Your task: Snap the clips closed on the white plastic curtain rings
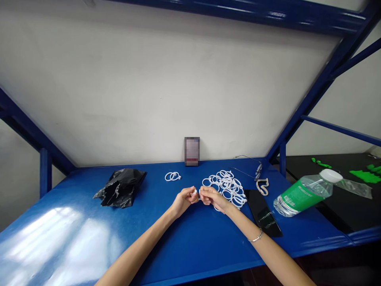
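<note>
A small white ring [195, 192] is pinched between the fingers of the left hand [183, 200] and right hand [212, 197], just above the blue surface [149, 226]; it is mostly hidden. Just to its right, a loose pile [228, 186] of like white rings lies flat and overlapping. A small cluster [172, 176] lies apart, to the left and farther back.

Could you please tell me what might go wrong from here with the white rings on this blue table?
1. The small white piece, pinched between the left hand and right hand above the table, could slip and bounce away.
2. The pile of white rings and the black phone lie close beside the right hand; a sweep might scatter or push them.
3. The water bottle lies on its side at the table's right edge and could roll off.
</note>
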